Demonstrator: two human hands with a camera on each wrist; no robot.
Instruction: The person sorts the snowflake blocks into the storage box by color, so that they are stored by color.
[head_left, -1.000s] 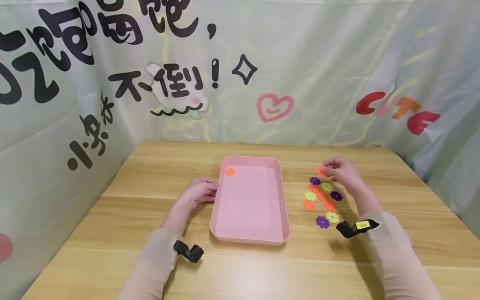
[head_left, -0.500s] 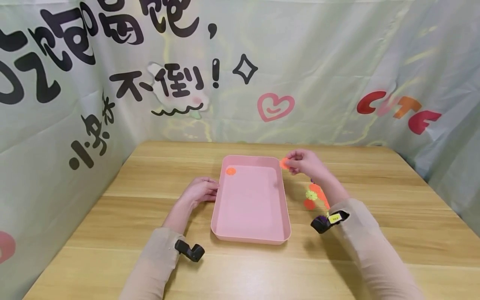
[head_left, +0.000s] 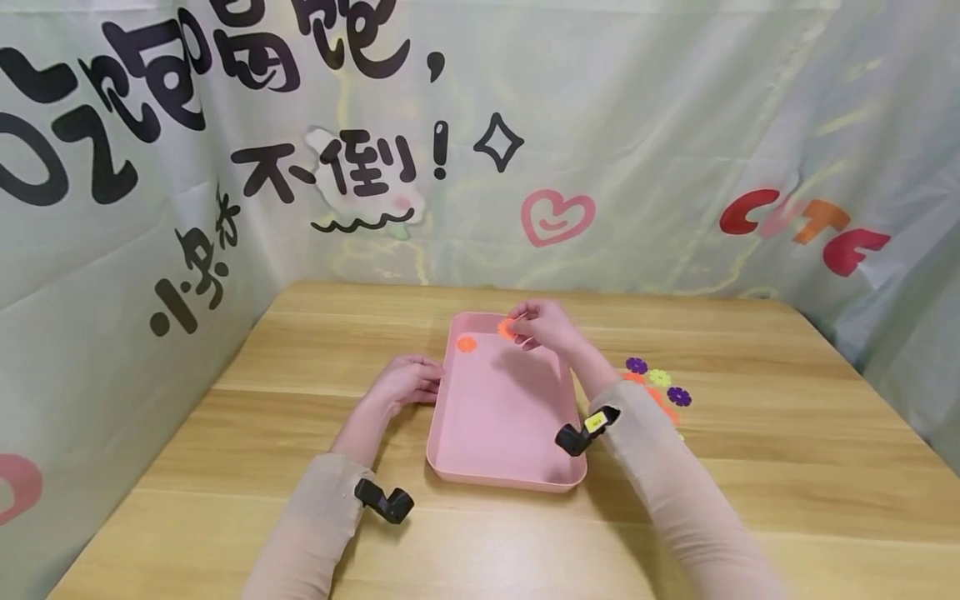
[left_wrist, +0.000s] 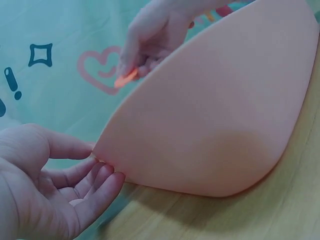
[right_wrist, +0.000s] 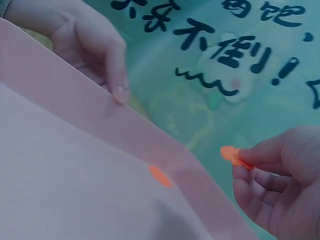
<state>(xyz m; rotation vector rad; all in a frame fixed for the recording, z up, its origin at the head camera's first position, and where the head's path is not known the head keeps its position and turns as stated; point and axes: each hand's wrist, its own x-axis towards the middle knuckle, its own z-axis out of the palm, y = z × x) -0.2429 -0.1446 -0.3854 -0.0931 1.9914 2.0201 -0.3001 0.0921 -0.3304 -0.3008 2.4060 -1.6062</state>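
The pink tray [head_left: 504,481] lies on the wooden table. At its left rim my left hand [head_left: 407,381] holds on, with the thumb tip at the edge and the other fingertips against the outer wall in the left wrist view. My right hand [head_left: 545,323] is above the tray's far end, pinching an orange flower-shaped disc [right_wrist: 231,154] between thumb and fingers. Another orange disc [head_left: 467,344] lies inside, near the far left corner. Right of the tray, several loose discs are partly covered by my right arm, among them a purple disc [head_left: 637,365] and a yellow disc [head_left: 660,378].
Each sleeve carries a black wrist camera [head_left: 384,502]. A printed cloth backdrop [head_left: 637,150] rises behind the wooden table [head_left: 810,433] and along its sides.
Carrying the orange disc, my right hand has moved left from the loose discs to over the tray. My left hand stays at the rim. The head view has shifted slightly.
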